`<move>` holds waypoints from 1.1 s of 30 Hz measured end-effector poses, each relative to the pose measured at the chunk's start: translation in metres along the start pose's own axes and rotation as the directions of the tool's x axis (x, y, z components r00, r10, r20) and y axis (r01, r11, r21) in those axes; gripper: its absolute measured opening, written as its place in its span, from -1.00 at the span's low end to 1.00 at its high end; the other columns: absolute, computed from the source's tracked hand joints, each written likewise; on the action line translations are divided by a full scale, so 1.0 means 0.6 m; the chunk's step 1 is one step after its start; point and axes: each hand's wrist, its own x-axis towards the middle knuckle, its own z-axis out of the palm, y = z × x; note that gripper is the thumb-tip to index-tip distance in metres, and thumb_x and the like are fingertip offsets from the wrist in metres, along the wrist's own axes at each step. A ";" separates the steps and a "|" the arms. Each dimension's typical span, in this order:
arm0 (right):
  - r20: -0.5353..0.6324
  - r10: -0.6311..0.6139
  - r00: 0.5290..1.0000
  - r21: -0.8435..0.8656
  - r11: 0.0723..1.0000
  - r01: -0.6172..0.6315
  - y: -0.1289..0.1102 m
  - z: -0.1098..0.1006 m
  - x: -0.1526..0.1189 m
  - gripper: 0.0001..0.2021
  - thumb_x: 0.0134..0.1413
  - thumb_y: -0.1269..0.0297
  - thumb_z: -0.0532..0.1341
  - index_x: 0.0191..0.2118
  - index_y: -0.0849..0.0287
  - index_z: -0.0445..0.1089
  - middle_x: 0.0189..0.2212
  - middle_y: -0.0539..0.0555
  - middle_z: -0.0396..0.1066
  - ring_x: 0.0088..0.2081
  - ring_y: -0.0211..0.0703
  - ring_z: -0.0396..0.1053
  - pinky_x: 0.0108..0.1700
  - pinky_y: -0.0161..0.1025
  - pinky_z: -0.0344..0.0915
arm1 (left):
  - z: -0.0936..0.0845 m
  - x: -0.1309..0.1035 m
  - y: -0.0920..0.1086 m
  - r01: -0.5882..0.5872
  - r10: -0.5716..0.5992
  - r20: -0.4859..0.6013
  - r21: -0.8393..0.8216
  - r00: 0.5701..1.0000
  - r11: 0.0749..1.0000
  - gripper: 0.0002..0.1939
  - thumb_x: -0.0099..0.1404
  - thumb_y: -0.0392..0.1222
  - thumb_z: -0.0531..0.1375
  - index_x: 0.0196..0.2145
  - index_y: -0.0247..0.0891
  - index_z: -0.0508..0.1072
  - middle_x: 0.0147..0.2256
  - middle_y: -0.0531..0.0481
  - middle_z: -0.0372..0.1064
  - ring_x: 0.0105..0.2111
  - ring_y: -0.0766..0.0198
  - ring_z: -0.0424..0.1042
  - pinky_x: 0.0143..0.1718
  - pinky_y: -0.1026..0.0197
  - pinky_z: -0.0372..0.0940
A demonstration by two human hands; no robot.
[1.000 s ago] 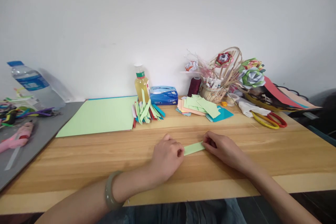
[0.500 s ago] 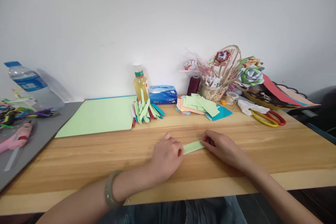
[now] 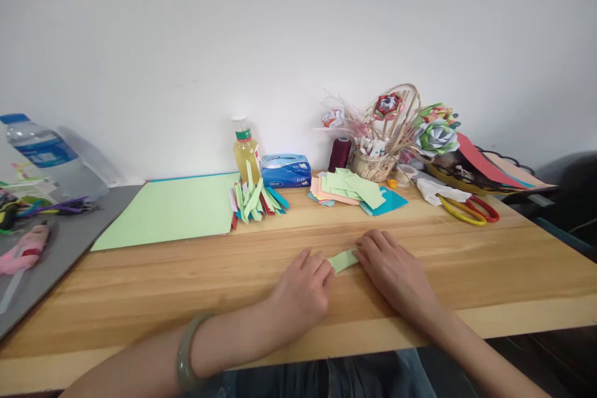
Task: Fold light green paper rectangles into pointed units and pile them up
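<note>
A short strip of light green paper (image 3: 344, 260) lies low over the wooden table between my hands. My left hand (image 3: 305, 289) has its fingers curled closed at the strip's left end, and a bracelet circles that wrist. At the right end, the bent fingers of my right hand (image 3: 392, 266) close on the paper from above. Both fingertip areas partly hide the strip's ends. Beyond my hands lie a loose pile of green, pink and blue paper pieces (image 3: 357, 189) and a bunch of folded paper strips (image 3: 254, 200).
A large green sheet (image 3: 172, 208) lies at the left, by a grey board with a pink glue gun (image 3: 28, 249). Along the wall stand a drink bottle (image 3: 247, 149), a tissue pack (image 3: 286, 171), a thread spool (image 3: 339, 154) and a basket of paper flowers (image 3: 373, 165). Scissors (image 3: 469, 208) lie right.
My right hand has turned over more, its back now facing up with the fingers over the strip. My left hand's grip has shifted slightly, and less of the strip shows between them.
</note>
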 end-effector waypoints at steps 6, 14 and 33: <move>0.105 -0.367 0.924 0.208 0.917 0.340 -0.047 0.007 -0.029 -0.35 0.17 -0.05 -0.01 0.24 0.32 0.03 0.19 0.32 0.08 0.20 0.09 0.05 0.15 0.03 0.12 | -0.015 0.003 0.001 0.021 -0.022 0.059 0.019 0.998 1.000 -0.75 0.33 -0.26 0.04 -0.11 -0.39 0.40 -0.04 -0.22 0.31 0.01 0.08 0.22 0.04 -0.01 0.11; 0.292 -0.362 0.885 0.238 0.924 0.300 -0.027 0.017 0.048 -0.18 0.13 -0.18 -0.09 0.28 0.43 -0.14 0.26 0.39 -0.19 0.28 0.09 -0.24 0.24 0.08 -0.10 | -0.020 0.025 -0.071 0.151 -0.158 0.179 0.052 0.971 0.987 -0.70 0.33 -0.27 0.04 0.00 -0.25 0.36 0.12 -0.17 0.18 0.14 0.03 0.10 0.12 -0.12 0.02; 0.286 -0.307 0.908 0.018 0.949 0.315 0.033 0.013 0.039 -0.17 0.12 -0.22 -0.14 0.26 0.44 -0.07 0.24 0.40 -0.14 0.26 0.11 -0.14 0.21 0.15 -0.11 | -0.023 0.012 -0.077 0.222 -0.205 0.342 -0.013 0.917 0.975 -0.62 0.38 -0.33 -0.09 0.11 -0.20 0.23 0.18 -0.11 0.08 0.18 0.10 0.08 0.13 -0.24 -0.01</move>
